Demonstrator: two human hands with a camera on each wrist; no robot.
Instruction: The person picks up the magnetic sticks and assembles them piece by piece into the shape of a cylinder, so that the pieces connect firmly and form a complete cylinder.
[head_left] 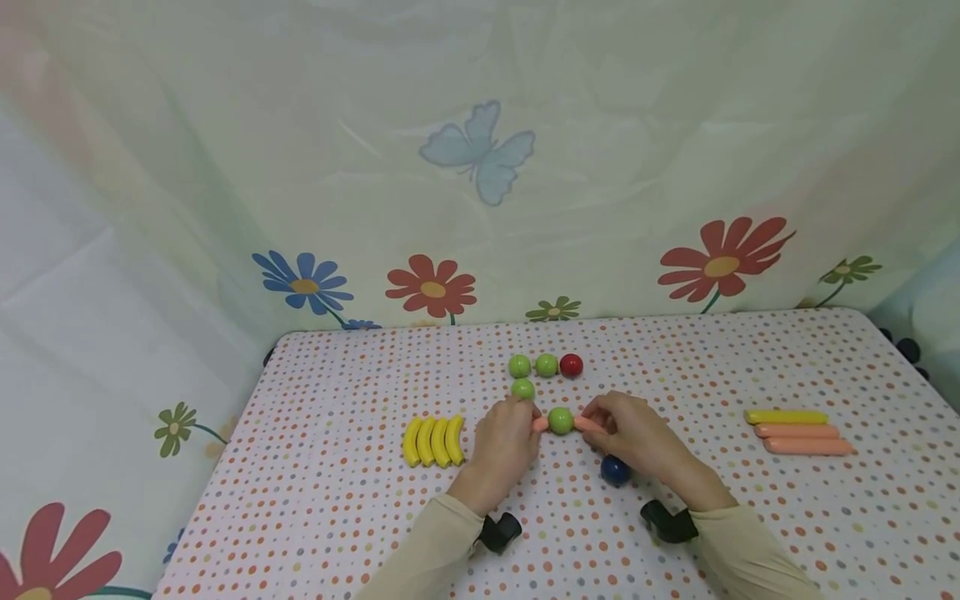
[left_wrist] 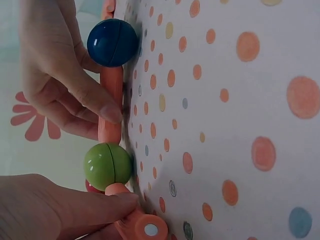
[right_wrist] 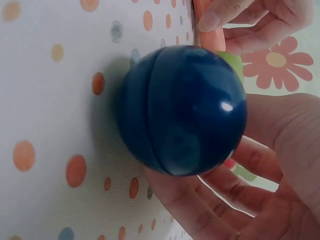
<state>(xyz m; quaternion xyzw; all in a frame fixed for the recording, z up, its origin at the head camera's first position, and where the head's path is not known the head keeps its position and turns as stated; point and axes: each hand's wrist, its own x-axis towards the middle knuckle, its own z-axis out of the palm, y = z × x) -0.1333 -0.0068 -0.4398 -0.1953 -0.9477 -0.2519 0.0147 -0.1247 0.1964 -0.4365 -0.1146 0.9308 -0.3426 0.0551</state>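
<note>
My left hand (head_left: 504,437) pinches a short orange toy stick (left_wrist: 131,220) between thumb and fingers. Its near end is rounded and bears a pale disc. Against the stick's other end sits a glossy green ball (head_left: 560,421). On the ball's right side, a second orange stick (left_wrist: 111,95) is pinched by my right hand (head_left: 637,429). A dark blue ball (head_left: 616,470) is at the far end of that second stick, under the right palm. In the right wrist view the blue ball (right_wrist: 182,110) covers most of the right fingertips.
Beyond the hands are two green balls (head_left: 546,365) and a red ball (head_left: 572,365) in a row, with another green ball (head_left: 522,389) nearer. Several yellow curved pieces (head_left: 433,442) lie left. Right are a yellow stick (head_left: 786,417) and two orange sticks (head_left: 806,446).
</note>
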